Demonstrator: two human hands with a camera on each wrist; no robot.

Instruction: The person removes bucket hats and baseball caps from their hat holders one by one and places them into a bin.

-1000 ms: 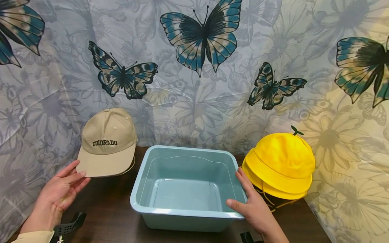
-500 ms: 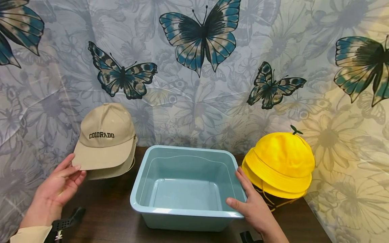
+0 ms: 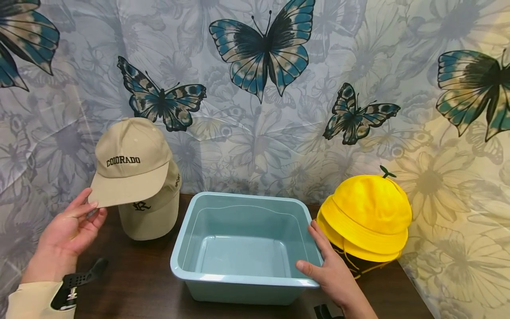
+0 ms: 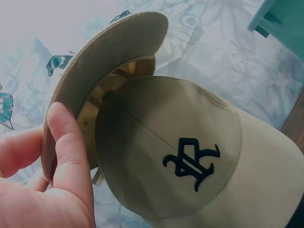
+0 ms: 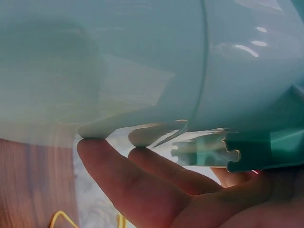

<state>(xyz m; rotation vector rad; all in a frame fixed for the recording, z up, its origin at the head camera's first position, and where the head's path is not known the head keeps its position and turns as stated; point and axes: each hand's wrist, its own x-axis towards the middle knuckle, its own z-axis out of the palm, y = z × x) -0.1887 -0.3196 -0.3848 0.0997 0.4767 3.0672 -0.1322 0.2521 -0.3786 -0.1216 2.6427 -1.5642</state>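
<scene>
My left hand (image 3: 65, 232) pinches the brim of a beige baseball cap (image 3: 127, 144) lettered COLORADO, raised and tilted at the left. Below and partly behind it sits a second beige cap (image 3: 151, 217) with a dark monogram. The left wrist view has my thumb under the lifted brim (image 4: 114, 47) and the monogrammed cap (image 4: 256, 156) right beside it. At the right end of a light blue plastic bin (image 3: 243, 278), my right hand (image 3: 336, 274) grips the rim, thumb over the inside. In the right wrist view its fingers (image 5: 137, 185) press the bin's outer wall (image 5: 142, 61).
Yellow bucket hats (image 3: 370, 212), apparently stacked, stand right of the bin, a green sprout on top and cords hanging down. The dark wooden table (image 3: 131, 283) ends against a butterfly-printed cloth backdrop (image 3: 259, 146) behind and at both sides.
My left hand has raised the COLORADO cap up and to the left, off the second cap, whose monogram now shows. The right hand and bin have stayed put.
</scene>
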